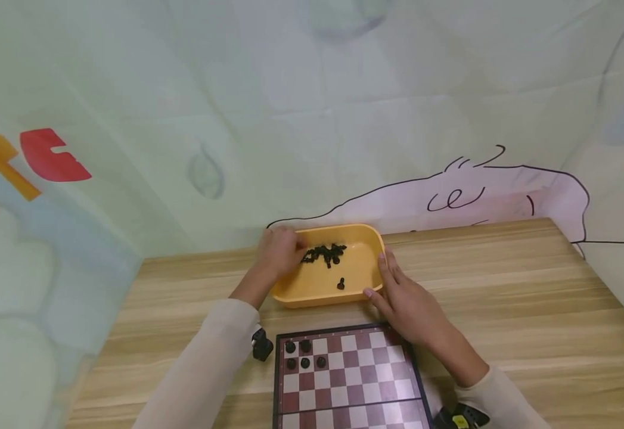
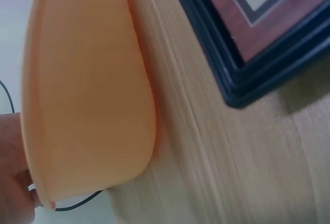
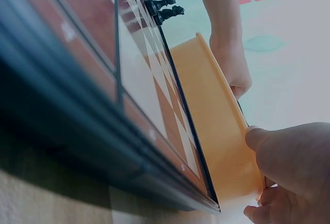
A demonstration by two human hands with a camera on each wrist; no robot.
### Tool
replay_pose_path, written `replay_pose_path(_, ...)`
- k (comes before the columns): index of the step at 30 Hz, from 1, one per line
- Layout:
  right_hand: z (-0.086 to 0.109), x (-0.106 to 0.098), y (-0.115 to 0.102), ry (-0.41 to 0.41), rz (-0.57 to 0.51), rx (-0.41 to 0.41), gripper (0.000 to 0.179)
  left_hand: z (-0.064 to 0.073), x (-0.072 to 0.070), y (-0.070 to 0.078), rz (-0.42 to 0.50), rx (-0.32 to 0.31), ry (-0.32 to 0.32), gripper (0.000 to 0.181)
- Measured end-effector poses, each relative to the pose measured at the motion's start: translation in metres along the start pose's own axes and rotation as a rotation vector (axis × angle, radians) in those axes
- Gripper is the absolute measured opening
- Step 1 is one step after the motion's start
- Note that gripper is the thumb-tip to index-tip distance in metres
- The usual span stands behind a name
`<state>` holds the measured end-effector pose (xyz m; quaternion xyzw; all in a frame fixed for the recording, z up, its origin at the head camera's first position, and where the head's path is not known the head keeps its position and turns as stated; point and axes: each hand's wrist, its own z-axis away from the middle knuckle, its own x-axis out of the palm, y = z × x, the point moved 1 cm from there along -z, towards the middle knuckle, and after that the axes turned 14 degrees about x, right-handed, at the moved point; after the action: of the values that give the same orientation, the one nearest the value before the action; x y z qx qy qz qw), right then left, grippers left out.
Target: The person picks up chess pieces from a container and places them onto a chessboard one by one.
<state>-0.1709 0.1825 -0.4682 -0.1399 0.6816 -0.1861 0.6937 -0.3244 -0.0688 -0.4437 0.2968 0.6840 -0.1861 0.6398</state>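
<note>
Black chess pieces (image 1: 326,254) lie in a loose cluster inside a yellow plastic tray (image 1: 312,289), and one chess piece (image 1: 341,284) lies apart near its front. My left hand (image 1: 281,250) reaches over the tray's left end with bent fingers beside the cluster; its fingertips are hidden, so I cannot tell what they hold. With the thumb on the rim and the fingers along the side, my right hand (image 3: 294,167) grips the tray's right end. In front of the tray lies a chessboard (image 1: 344,381), with several black pieces (image 1: 305,362) standing at its far left corner.
The wooden table (image 1: 505,298) ends at the back against a printed wall sheet (image 1: 236,149). Both forearms pass beside the board, and each wrist wears a black device (image 1: 261,345). The tray stands close beyond the board's far edge.
</note>
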Motion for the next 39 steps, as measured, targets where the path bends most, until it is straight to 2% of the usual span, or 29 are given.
replay_pose_path(11,-0.0008,0.001,0.0002,-0.001,-0.007,0.002,0.084,0.0043,0.0002,-0.0007,-0.015,-0.01,-0.012,0.009)
replay_pose_path(17,-0.001,0.0004,0.0007,0.011,-0.005,-0.008,0.084,0.0038,-0.0007,0.0001,-0.031,-0.015,-0.032,0.026)
replay_pose_path(19,-0.001,0.0006,0.0007,0.01,-0.004,-0.008,0.084,0.0039,-0.001,0.0006,-0.035,-0.019,-0.038,0.023)
replay_pose_path(22,-0.0011,0.0008,0.0008,0.004,-0.001,-0.006,0.084,0.0041,-0.001,0.0017,-0.039,-0.025,-0.044,0.005)
replay_pose_path(23,-0.0012,0.0008,0.0009,0.002,0.002,-0.004,0.084,0.0038,-0.0008,0.0018,-0.037,-0.026,-0.047,0.005)
replay_pose_path(26,-0.0011,0.0007,0.0008,0.006,0.004,-0.009,0.084,0.0037,-0.0006,0.0024,-0.018,-0.035,-0.049,0.022)
replay_pose_path(28,-0.0011,0.0009,0.0006,0.011,0.006,-0.01,0.084,0.0041,-0.0007,0.0024,-0.011,-0.034,-0.049,0.025)
replay_pose_path(39,-0.0008,0.0016,0.0006,0.015,0.007,-0.016,0.084,0.0049,-0.0016,0.0024,-0.01,-0.02,-0.045,0.016)
